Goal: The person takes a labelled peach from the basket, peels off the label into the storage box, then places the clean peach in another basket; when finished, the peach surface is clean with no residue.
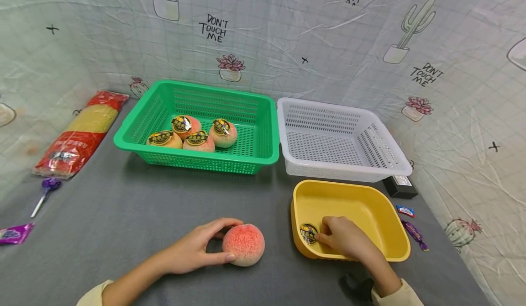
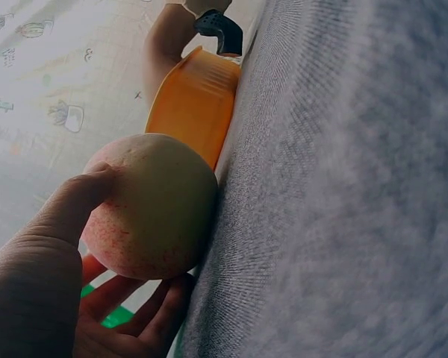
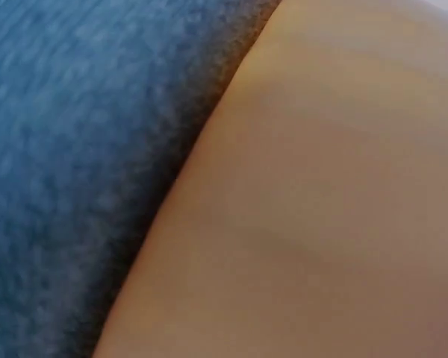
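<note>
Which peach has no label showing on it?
The peach held in the left hand: only its bare skin shows, while each of the four peaches in the green basket shows a black-and-gold label.

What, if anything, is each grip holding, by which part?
The left grip holds a peach around its left side. The right grip is at a label's edge; whether it pinches cannot be told.

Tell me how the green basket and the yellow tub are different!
The green basket is bigger than the yellow tub. The basket has holes; the tub looks solid. Four peaches sit in the basket; the tub has a sticker and the right hand inside. Both have open tops.
</note>
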Available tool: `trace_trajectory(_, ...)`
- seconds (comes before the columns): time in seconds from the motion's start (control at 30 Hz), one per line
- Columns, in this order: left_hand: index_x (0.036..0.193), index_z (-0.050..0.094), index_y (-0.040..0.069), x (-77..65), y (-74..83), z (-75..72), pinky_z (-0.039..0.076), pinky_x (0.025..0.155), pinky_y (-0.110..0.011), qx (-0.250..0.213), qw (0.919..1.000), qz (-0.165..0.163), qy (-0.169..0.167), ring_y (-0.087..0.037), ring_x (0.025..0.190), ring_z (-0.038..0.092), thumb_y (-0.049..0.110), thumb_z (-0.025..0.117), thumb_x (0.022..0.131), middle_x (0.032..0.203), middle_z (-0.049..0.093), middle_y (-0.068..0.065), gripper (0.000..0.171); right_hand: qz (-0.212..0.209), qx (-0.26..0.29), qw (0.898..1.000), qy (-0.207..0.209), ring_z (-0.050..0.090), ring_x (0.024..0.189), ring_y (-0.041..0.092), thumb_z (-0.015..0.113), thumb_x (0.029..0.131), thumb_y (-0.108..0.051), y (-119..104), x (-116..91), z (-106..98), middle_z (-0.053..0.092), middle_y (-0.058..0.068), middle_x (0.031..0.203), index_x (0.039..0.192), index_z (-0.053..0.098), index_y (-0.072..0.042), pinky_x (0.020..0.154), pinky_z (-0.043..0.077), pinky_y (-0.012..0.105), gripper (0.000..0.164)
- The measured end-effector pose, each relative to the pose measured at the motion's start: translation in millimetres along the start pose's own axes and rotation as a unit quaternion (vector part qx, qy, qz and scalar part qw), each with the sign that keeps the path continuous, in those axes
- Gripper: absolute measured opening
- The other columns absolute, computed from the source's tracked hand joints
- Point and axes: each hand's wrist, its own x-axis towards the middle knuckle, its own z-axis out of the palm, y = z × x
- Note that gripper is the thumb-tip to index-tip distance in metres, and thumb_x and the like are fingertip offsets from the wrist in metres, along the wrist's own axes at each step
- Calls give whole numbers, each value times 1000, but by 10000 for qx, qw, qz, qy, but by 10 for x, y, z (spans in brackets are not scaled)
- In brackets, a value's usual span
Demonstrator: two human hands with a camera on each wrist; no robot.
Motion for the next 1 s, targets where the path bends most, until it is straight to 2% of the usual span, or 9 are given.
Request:
trace_trajectory(0.1,136,46,17,1,2,5,45,90,-27,-39,10000,-35,-7,-13,104,57,24,66,91,129,52,2,49,113,-98,9992,366,40,53,12,76,80,-20,-46,3,-19,42,-4,57,67,50,-14,51,33,27,30)
trace_trajectory(0.2,135,46,16,1,-2,8,45,90,-28,-34,10000,0,20,-13,104,57,23,66,91,129,53,1,49,5,20,9953,968,42,55,11,77,80,-21,-130,9,-57,44,-5,60,71,53,-14,51,35,26,27)
trace_trajectory(0.37,135,46,15,-2,-12,13,45,90,-28,-13,10000,53,79,-14,104,57,22,67,90,128,53,1,50,-607,701,9785,1842,49,64,10,77,80,-16,-345,7,-89,52,-5,70,82,59,-11,57,45,26,19)
trace_trajectory(0.47,136,46,16,-3,-13,19,45,90,-28,76,9999,35,97,-13,104,57,24,67,90,128,53,2,51,-1136,1266,9643,2029,56,72,12,78,79,-13,-471,2,-64,58,-1,82,96,61,-7,61,50,25,24)
trace_trajectory(0.57,136,46,16,0,-7,26,45,90,-28,123,9999,4,104,-12,103,58,25,67,90,127,53,3,51,-1709,2081,9476,1720,61,87,20,79,78,-11,-578,2,-14,60,5,103,116,57,-6,67,54,29,44)
trace_trajectory(0.67,135,46,15,5,4,26,46,89,-29,125,9999,-11,119,-12,103,58,25,68,90,127,53,2,51,-2183,2816,9283,1060,56,106,28,79,79,-13,-670,3,49,51,6,125,132,47,-10,77,54,35,62)
trace_trajectory(0.77,135,46,11,7,26,8,47,88,-30,402,9990,135,160,-12,104,57,25,68,89,129,52,0,53,-2698,3028,9122,590,49,118,31,78,79,-14,-745,7,124,43,6,136,138,42,-13,85,51,39,69)
trace_trajectory(0.9,136,44,9,27,106,-74,49,85,-33,1079,9932,368,243,-13,105,55,30,70,87,129,50,-4,59,-3138,2630,9117,330,44,124,25,79,80,-20,-819,12,202,40,3,139,139,42,-15,91,47,38,70)
trace_trajectory(1.0,137,44,12,77,197,-201,49,85,-36,1754,9831,368,368,-14,108,55,35,71,86,132,49,-2,62,-3183,2224,9214,169,42,125,19,79,78,-28,-855,20,248,38,1,141,140,42,-16,95,45,37,73)
